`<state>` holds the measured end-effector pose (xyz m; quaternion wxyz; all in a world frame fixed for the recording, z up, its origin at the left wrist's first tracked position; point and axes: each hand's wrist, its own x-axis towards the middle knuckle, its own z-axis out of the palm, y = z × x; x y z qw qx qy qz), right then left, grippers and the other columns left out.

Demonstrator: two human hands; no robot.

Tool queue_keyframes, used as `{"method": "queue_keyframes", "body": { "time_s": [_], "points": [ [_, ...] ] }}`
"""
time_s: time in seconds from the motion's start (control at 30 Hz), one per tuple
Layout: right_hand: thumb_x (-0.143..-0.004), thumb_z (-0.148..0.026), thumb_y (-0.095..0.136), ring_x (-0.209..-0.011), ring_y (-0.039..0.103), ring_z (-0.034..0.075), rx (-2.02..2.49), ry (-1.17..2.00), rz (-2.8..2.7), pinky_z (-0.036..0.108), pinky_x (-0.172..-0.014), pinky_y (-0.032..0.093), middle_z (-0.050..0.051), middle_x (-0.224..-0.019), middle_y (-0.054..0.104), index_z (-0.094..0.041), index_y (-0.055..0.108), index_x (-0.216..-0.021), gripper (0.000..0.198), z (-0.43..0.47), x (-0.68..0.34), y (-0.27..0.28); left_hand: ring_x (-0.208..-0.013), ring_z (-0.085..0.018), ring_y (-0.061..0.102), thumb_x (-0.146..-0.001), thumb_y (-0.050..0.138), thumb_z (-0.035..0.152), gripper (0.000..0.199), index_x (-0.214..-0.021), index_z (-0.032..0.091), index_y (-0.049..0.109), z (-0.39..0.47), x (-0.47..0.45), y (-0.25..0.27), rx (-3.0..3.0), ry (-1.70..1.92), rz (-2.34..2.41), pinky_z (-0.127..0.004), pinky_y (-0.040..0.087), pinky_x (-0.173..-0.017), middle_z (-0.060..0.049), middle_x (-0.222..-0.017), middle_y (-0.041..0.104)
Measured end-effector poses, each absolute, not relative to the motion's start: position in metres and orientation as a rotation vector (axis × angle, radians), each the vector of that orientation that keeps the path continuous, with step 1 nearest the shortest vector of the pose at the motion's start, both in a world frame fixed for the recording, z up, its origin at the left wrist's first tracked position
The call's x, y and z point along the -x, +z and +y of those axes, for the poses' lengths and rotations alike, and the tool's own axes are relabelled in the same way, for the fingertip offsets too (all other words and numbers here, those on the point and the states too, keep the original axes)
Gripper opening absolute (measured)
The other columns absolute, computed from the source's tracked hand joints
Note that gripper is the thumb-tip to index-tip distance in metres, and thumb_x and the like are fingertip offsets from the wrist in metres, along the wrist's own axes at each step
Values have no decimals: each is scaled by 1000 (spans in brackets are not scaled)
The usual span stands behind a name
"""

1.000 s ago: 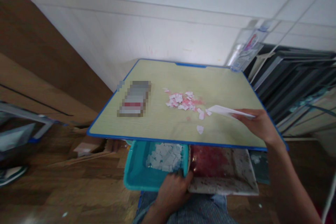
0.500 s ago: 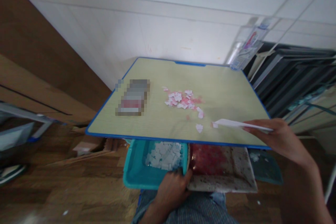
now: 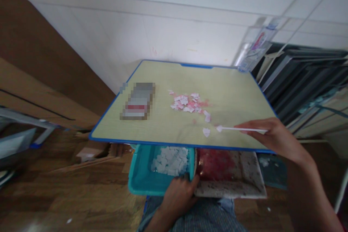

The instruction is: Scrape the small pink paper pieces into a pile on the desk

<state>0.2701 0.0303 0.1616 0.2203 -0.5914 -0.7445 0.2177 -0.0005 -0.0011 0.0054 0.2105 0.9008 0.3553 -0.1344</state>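
My right hand [image 3: 277, 136], over the right front of the low table [image 3: 163, 74], pinches a thin white flat strip [image 3: 231, 128], seen nearly edge-on. At the strip's left tip is a small pale pink flake [image 3: 219, 128]; I cannot tell whether it is stuck on or lies beneath. Two more pinkish flakes lie just left of it, and a loose heap of pink-stained flakes [image 3: 185, 102] sits mid-table. Below the front edge, my left hand [image 3: 179, 193] is closed over the adjoining rims of a teal tub [image 3: 148, 183] and a stained white tray [image 3: 231, 191]. White pieces [image 3: 171, 159] lie in the tub.
A pixelated rectangular object [image 3: 138, 99] lies on the table's left side. At the back right corner leans a clear plastic bottle [image 3: 258, 45]. Dark stacked panels [image 3: 304, 76] stand to the right, and cardboard [image 3: 92, 148] lies on the floor at left.
My right hand has shifted slightly left and turned the strip, which showed more of its flat face before. The flake at its tip has moved slightly left. My left hand stays put.
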Motion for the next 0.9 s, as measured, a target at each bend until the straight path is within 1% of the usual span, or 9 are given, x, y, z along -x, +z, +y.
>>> {"method": "queue_keyframes", "body": {
  "time_s": [0.2, 0.37, 0.6, 0.7, 0.8, 0.9],
  "points": [
    [-79, -26, 50, -83, 63, 18, 1481, 709, -2232, 25, -71, 49, 3, -92, 68, -25, 65, -96, 23, 28, -275, 162, -76, -27, 55, -77, 50, 33, 42, -117, 21, 41, -1, 1, 3, -2510, -351, 959, -35, 41, -63, -10, -88, 56],
    [-80, -21, 49, -86, 62, 16, 1462, 756, -2262, 23, -74, 48, 6, -96, 67, -21, 64, -100, 25, 19, -283, 167, -76, -26, 55, -77, 50, 33, 42, -117, 21, 40, -1, 2, 3, -2509, -346, 966, -34, 41, -64, -10, -88, 56],
    [-78, -29, 52, -86, 63, 17, 1441, 847, -2212, 21, -72, 48, 6, -93, 68, -24, 66, -96, 24, 8, -288, 174, -76, -26, 55, -78, 50, 31, 44, -119, 21, 38, -1, 1, 3, -2522, -342, 968, -34, 41, -64, -10, -85, 57],
    [-78, -27, 52, -84, 63, 16, 1488, 810, -2170, 20, -71, 48, 5, -91, 68, -25, 66, -96, 23, 5, -293, 174, -76, -27, 55, -78, 51, 33, 44, -118, 21, 39, -2, 1, 2, -2538, -328, 974, -34, 41, -63, -10, -86, 57],
    [-78, -24, 51, -84, 62, 16, 1573, 768, -2110, 21, -72, 47, 5, -92, 68, -23, 66, -95, 23, 5, -298, 171, -75, -27, 56, -77, 52, 34, 43, -116, 21, 41, -2, 2, 1, -2555, -324, 962, -35, 41, -62, -10, -85, 57],
    [-77, -26, 51, -81, 63, 18, 1623, 828, -2077, 22, -71, 47, 7, -89, 68, -20, 68, -91, 23, 6, -299, 169, -74, -28, 56, -77, 52, 33, 42, -116, 21, 41, -1, 2, 2, -2560, -323, 955, -35, 42, -61, -10, -84, 57]
  ]
}}
